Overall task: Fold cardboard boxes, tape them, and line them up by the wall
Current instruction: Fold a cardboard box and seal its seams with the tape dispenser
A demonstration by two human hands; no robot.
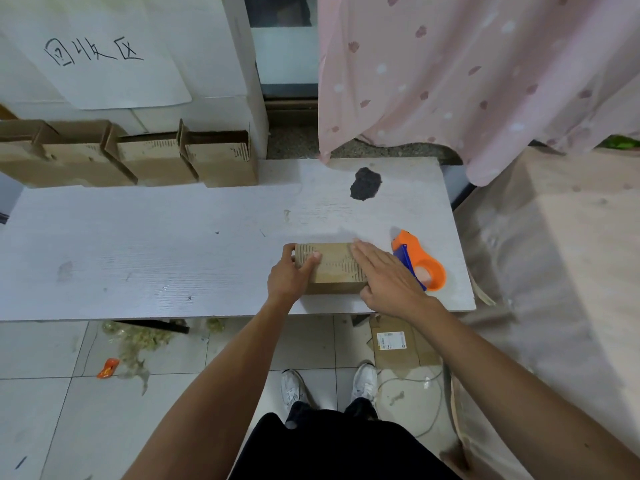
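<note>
A small closed cardboard box (334, 271) lies on the white table (156, 251) near its front edge. My left hand (289, 277) grips the box's left end, thumb on top and fingers curled round the far corner. My right hand (388, 278) lies flat on the box's right part with straight fingers pressing its top. An orange and blue tape dispenser (420, 259) rests on the table just right of the box. Several open folded boxes (221, 161) stand in a row against the wall at the table's back left.
A dark stain (365, 183) marks the table at the back right. A pink curtain (467, 81) hangs at the right. A flat cardboard piece with a label (394, 344) lies on the tiled floor under the table edge, with scraps and an orange wrapper (108, 368).
</note>
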